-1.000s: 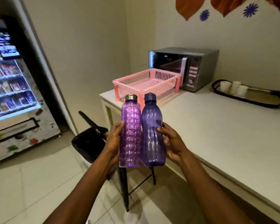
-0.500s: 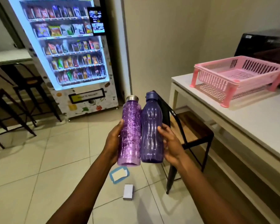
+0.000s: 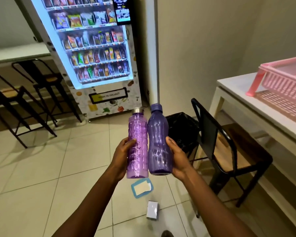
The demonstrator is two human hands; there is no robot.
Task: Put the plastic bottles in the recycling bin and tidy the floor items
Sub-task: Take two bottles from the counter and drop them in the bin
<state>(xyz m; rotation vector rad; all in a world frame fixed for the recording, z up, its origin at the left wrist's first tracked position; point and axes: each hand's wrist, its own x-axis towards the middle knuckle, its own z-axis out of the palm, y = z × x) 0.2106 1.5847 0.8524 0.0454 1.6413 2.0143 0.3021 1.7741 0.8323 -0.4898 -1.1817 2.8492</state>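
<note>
Now a black bin (image 3: 182, 129) is showing behind both bottles.
Left hand (image 3: 122, 156) is gripping the light purple bottle (image 3: 137, 146), right hand (image 3: 177, 156) the dark purple bottle (image 3: 158, 142); the bottles are hiding the fingers.

light purple bottle (image 3: 137, 147): translucent embossed plastic, metal cap
dark purple bottle (image 3: 158, 144): glossy ribbed plastic
floor (image 3: 41, 177): glossy tile

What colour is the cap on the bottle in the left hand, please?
Silver, metallic cap on the lighter purple bottle, seen in the head view.
</note>
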